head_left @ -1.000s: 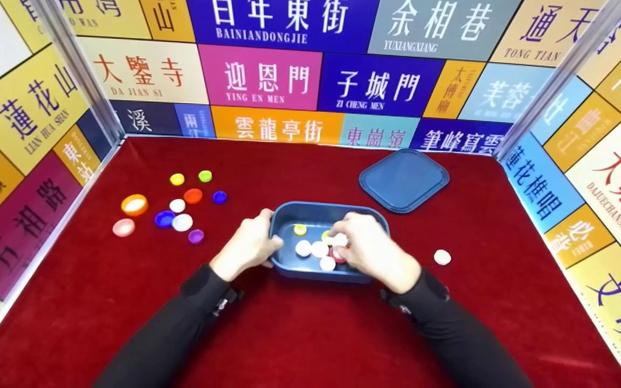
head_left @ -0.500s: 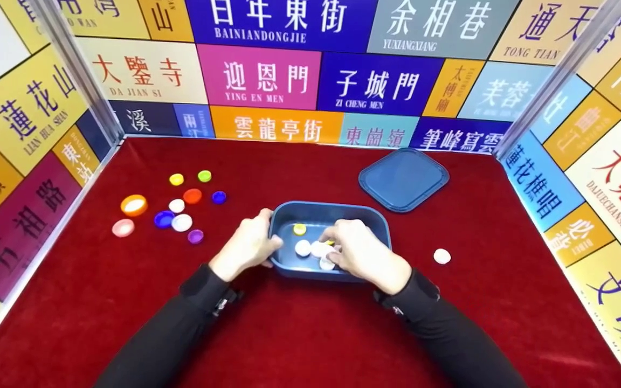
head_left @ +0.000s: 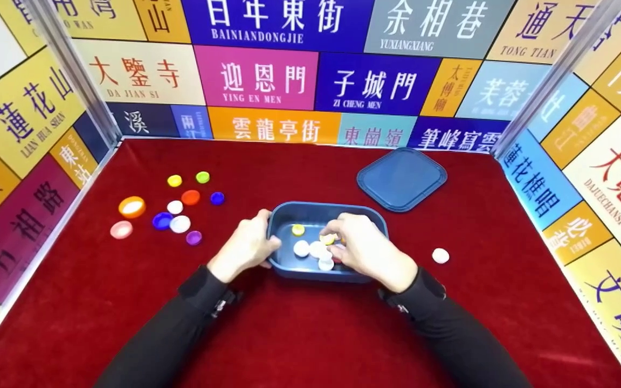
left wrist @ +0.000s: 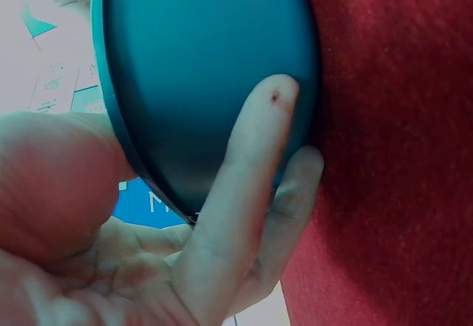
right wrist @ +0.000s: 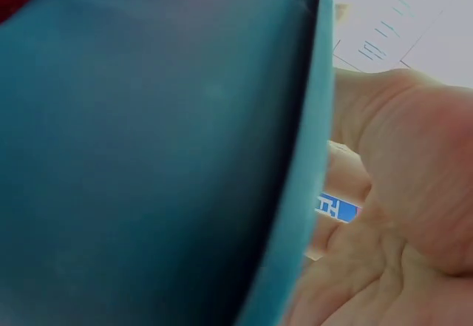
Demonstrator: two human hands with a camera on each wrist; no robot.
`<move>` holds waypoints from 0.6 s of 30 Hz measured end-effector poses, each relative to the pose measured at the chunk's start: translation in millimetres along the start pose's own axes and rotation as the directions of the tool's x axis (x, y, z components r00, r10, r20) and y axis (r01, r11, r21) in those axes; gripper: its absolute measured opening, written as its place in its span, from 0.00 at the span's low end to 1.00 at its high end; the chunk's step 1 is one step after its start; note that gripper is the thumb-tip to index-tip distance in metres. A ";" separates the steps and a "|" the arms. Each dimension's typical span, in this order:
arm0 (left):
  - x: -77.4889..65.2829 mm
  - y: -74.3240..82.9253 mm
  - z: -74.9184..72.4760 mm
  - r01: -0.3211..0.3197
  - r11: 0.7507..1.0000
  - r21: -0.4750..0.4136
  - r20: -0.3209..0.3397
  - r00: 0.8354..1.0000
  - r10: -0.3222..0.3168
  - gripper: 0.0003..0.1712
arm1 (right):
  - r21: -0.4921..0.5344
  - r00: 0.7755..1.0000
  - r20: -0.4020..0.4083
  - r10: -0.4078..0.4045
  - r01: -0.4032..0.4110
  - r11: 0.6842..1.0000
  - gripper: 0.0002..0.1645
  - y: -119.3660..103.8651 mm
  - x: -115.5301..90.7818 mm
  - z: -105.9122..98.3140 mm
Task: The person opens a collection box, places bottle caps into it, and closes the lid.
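Note:
A blue plastic box (head_left: 332, 276) stands in the middle of the red table with several bottle caps inside. My left hand (head_left: 243, 242) grips its left end, thumb over the rim and fingers against the outer wall, as the left wrist view shows. Reaching into the box from the right, my right hand (head_left: 367, 250) pinches a yellow-and-white bottle cap (head_left: 328, 238) between thumb and fingers. White caps (head_left: 301, 248) lie by the fingertips, and a yellow cap (head_left: 298, 230) sits farther back. My right hand hides part of the box floor. Its fingertips are hidden by the wall in the right wrist view.
A blue lid (head_left: 402, 179) lies flat behind the box to the right. Several coloured caps, including an orange one (head_left: 132, 206) and a purple one (head_left: 194, 237), are scattered at left. One white cap (head_left: 440, 255) lies right of the box. Printed panels (head_left: 256, 78) enclose the table.
My right hand has shifted slightly within the box. A white cap has moved toward the front wall, and a yellow-and-white one is now at the fingertips. My left hand keeps its grip.

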State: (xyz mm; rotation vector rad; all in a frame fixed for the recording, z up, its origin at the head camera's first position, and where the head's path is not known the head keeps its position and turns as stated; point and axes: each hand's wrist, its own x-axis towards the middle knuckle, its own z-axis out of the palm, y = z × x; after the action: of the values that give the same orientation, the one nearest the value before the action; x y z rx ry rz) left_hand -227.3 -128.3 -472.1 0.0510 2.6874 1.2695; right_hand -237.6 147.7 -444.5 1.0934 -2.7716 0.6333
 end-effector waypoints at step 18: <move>-0.6 -0.6 0.0 -0.030 1.000 -0.006 -0.008 1.000 0.030 0.33 | 0.005 0.997 -0.028 0.069 -0.069 0.998 0.26 15.2 -18.7 -17.1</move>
State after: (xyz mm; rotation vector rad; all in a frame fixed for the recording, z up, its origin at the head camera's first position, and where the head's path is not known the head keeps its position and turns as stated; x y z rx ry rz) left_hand -226.8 -128.8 -472.5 0.0862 2.6987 1.2897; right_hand -235.0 176.6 -438.5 0.9858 -2.7954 0.6566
